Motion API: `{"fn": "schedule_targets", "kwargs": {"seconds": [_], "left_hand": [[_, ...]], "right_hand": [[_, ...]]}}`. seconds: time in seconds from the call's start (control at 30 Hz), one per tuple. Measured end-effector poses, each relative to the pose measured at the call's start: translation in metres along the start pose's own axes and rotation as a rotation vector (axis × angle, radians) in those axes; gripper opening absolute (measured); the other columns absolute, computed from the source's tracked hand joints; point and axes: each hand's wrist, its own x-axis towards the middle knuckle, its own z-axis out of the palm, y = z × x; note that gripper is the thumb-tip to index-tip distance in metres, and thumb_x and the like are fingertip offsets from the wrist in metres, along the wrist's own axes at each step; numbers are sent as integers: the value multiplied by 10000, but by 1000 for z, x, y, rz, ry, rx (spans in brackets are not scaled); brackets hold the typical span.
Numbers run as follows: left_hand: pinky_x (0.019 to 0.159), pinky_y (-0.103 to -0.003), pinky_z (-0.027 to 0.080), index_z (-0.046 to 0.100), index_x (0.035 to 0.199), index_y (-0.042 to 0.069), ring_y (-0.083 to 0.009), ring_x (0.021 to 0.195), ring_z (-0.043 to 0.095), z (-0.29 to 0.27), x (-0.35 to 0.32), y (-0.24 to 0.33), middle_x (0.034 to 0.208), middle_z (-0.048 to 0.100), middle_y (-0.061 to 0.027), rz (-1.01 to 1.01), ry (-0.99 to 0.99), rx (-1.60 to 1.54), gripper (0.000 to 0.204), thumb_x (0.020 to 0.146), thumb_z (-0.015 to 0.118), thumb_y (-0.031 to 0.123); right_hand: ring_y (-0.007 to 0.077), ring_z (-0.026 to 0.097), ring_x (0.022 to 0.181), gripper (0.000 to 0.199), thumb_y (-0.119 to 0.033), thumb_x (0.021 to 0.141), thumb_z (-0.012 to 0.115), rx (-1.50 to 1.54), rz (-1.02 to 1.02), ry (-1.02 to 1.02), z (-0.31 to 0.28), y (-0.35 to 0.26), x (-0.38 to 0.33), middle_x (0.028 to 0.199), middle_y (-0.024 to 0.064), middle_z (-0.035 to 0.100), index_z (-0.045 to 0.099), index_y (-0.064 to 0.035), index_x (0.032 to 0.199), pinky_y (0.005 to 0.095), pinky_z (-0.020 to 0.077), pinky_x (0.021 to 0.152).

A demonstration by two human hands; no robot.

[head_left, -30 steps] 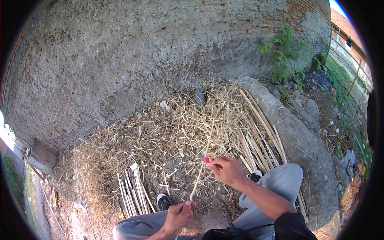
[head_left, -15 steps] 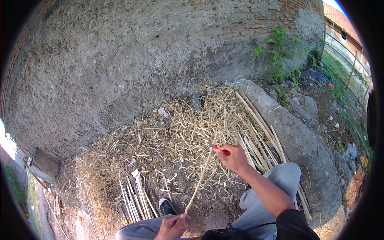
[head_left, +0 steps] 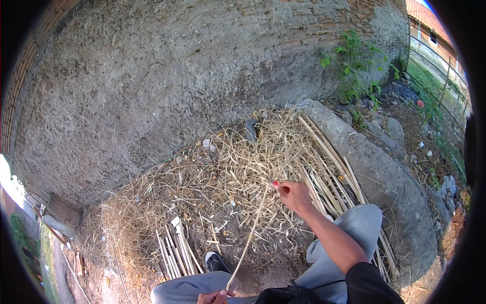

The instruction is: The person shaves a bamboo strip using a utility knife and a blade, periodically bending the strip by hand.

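Note:
My right hand (head_left: 295, 196) is closed around a small red-handled knife (head_left: 274, 182); part of its handle is hidden by the fingers. Its short grey blade lies at the far end of a thin pale bamboo strip (head_left: 248, 239). At the lower edge, my left hand (head_left: 213, 298) pinches the strip's near end, partly cut off by the picture's rim. The strip slants up and right between the two hands. Below it, a heap of pale shavings (head_left: 253, 157) covers the ground.
Split bamboo strips (head_left: 174, 248) lie in a bundle by my left knee. More strips (head_left: 331, 190) rest beside my right knee, along a long grey stone (head_left: 374, 162). A rough plastered wall (head_left: 167, 81) rises beyond. One dark shoe (head_left: 216, 262) shows between my legs.
My left hand has drawn back toward the lower edge with the strip. My right hand has turned slightly, staying near the same spot, and less of the red handle shows.

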Motion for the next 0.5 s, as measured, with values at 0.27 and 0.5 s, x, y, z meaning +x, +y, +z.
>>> {"fn": "schedule_targets", "kwargs": {"seconds": [0.27,0.5], "left_hand": [[396,-209,240,588,1006,89,-47,442,324,-42,-19,-3,595,380,51,-100,75,-294,245,1046,465,297],[397,-214,231,589,1105,61,-54,448,306,-31,12,11,595,333,60,-208,19,-415,304,1047,448,324]], "right_hand": [[59,456,483,231,-223,964,629,996,697,-205,8,-10,3,727,28,600,609,-1,1026,246,345,408],[30,387,452,268,-305,959,648,1360,812,-185,-6,-55,-14,728,10,555,573,-49,938,210,302,390]]}}
